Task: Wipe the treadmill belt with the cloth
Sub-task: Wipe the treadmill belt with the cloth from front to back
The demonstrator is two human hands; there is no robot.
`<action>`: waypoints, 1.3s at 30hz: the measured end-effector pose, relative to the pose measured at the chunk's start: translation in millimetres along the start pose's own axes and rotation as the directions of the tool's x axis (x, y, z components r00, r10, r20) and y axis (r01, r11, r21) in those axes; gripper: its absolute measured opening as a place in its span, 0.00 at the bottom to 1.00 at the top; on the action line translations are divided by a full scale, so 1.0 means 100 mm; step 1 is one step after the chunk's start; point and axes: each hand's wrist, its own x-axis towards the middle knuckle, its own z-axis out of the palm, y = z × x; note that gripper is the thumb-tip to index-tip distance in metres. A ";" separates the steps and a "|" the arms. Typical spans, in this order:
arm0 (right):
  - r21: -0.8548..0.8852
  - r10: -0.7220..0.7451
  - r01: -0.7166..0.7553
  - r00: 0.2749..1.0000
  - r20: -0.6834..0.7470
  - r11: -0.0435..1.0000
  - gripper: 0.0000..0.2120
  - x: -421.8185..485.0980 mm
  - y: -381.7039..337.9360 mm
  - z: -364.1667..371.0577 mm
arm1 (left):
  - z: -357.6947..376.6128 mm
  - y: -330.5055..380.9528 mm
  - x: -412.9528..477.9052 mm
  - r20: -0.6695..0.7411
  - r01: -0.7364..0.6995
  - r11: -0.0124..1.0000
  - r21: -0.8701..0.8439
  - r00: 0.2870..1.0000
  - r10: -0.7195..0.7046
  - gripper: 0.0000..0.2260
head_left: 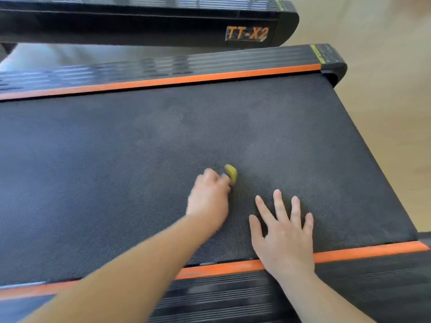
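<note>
The dark textured treadmill belt (140, 148) fills most of the view, with paler dusty patches near its middle. My left hand (208, 199) is curled round a small yellow and dark cloth (231, 173), which sticks out past the fingers and touches the belt. Most of the cloth is hidden inside the hand. My right hand (283, 229) lies flat on the belt just to the right, fingers spread and straight, with its wrist over the near orange strip.
Orange strips (163, 81) edge the belt on the far and near sides, next to ribbed black side rails (221, 297). A second black treadmill marked TT-X2 (247, 33) stands beyond. The belt's end and pale wooden floor (384, 113) lie at right.
</note>
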 end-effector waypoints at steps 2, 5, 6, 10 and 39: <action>-0.008 0.006 -0.006 1.000 0.001 1.000 0.28 0.00 0.00 0.00 | 0.09 0.14 -0.37 0.086 -0.306 0.951 -0.041 0.947 0.309 0.11; -0.013 0.003 -0.003 1.000 -0.013 1.000 0.28 0.00 0.00 0.00 | 0.00 -0.22 -0.12 0.115 -0.562 0.821 0.098 0.826 0.552 0.13; -0.009 0.000 -0.001 1.000 -0.015 1.000 0.29 0.00 0.00 -0.01 | -0.05 -0.32 0.02 0.046 -0.482 0.866 0.133 0.876 0.480 0.12; 0.004 -0.002 0.002 1.000 -0.016 1.000 0.29 -0.02 0.00 -0.01 | 0.07 -0.23 -0.08 -0.142 -0.057 0.998 -0.011 0.988 0.055 0.09; -0.002 0.004 -0.004 1.000 -0.009 1.000 0.30 0.00 0.00 -0.02 | -0.36 -0.72 -0.41 -0.041 -0.179 0.979 0.102 0.982 0.184 0.10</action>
